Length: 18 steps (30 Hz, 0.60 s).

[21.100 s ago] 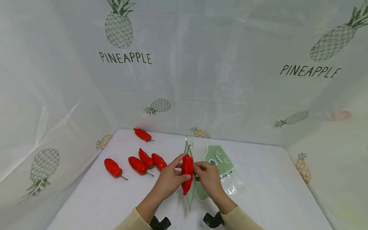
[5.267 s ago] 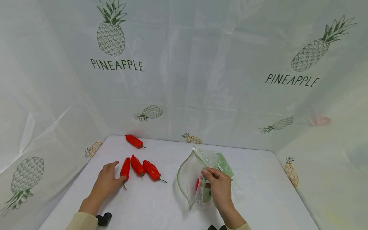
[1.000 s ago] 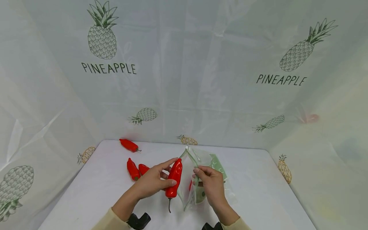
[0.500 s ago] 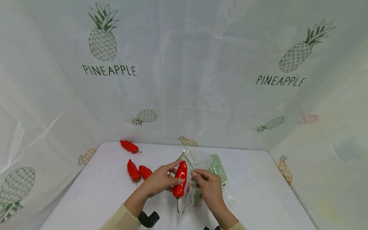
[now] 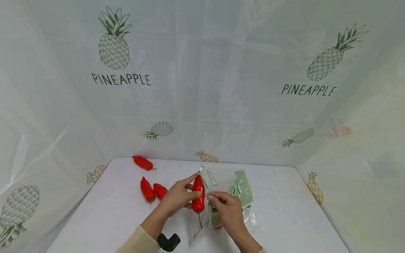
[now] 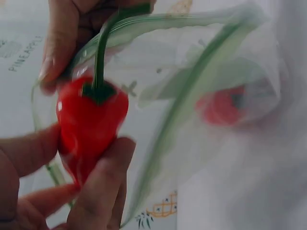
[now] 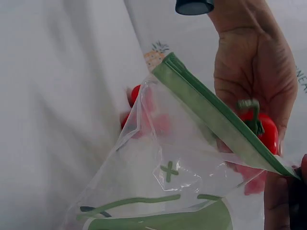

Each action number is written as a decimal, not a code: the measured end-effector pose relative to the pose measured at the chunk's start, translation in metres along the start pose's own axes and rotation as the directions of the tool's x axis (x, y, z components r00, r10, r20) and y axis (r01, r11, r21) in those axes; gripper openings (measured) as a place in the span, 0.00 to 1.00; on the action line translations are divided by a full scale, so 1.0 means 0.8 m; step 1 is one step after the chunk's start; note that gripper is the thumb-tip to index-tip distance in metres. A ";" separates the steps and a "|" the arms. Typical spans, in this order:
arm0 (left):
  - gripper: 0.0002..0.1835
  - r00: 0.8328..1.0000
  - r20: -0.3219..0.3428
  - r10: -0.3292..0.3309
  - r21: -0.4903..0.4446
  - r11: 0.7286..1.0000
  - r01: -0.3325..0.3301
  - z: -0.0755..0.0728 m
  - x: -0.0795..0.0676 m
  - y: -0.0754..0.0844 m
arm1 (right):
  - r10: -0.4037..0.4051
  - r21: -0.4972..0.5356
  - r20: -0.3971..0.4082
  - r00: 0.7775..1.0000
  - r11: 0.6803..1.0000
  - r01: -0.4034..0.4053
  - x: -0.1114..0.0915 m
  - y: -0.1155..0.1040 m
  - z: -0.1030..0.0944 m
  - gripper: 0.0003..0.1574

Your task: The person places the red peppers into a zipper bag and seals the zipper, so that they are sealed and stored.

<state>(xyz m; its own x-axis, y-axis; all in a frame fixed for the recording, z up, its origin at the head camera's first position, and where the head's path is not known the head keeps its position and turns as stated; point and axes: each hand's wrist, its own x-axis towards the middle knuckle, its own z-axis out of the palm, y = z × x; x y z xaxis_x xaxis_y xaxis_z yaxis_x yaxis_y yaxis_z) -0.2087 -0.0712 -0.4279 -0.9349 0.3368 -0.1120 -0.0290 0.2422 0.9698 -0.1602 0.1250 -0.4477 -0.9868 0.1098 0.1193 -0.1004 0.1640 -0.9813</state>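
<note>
My left hand point(image 5: 177, 197) holds a red pepper point(image 5: 198, 193) between thumb and fingers, its green stem pointing down toward me. The pepper is at the mouth of a clear zip bag point(image 5: 218, 178) with green printing and a green zip strip point(image 7: 211, 108). My right hand point(image 5: 230, 212) pinches the bag's edge just right of the pepper. In the left wrist view the mouth gapes around the held pepper, and another red pepper point(image 6: 220, 106) shows blurred through the film. Seen from the right wrist, the held pepper's tip lies behind the clear film.
On the left of the white table point(image 5: 104, 214) lie two red peppers, one point(image 5: 147, 189) beside the other point(image 5: 160, 190). A third pepper point(image 5: 143, 163) lies near the back edge. A pineapple-print curtain point(image 5: 221, 88) surrounds the table.
Since 5.3 s ago, my left hand has picked up a pepper and carried it right to the bag. Over the last second it moved into the mouth, which narrowed. My right hand keeps its pinch.
</note>
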 end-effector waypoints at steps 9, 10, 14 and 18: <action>0.42 0.996 -0.075 0.041 0.092 0.995 -0.035 0.021 -0.002 -0.001 | -0.048 0.023 -0.028 0.998 0.999 0.048 -0.005 0.002 0.007 0.06; 0.42 0.996 -0.074 0.046 0.099 0.994 -0.039 0.023 -0.003 -0.002 | -0.075 0.017 -0.038 0.996 0.997 0.076 -0.006 0.003 0.007 0.05; 0.40 0.996 -0.064 0.061 0.108 0.993 -0.054 0.027 -0.004 -0.005 | -0.164 0.002 -0.072 0.984 0.986 0.165 -0.007 0.006 0.007 0.04; 0.40 0.995 -0.066 0.068 0.128 0.990 -0.059 0.028 -0.003 -0.005 | -0.181 0.020 -0.081 0.980 0.983 0.184 -0.006 0.008 0.008 0.05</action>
<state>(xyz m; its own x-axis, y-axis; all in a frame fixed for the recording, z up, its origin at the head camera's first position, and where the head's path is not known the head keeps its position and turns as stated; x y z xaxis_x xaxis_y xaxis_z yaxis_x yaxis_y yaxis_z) -0.1984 -0.0529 -0.4365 -0.9561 0.2912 -0.0314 0.0716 0.3363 0.9390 -0.1573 0.1194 -0.4552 -0.9386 0.1572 0.3071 -0.2822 0.1620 -0.9456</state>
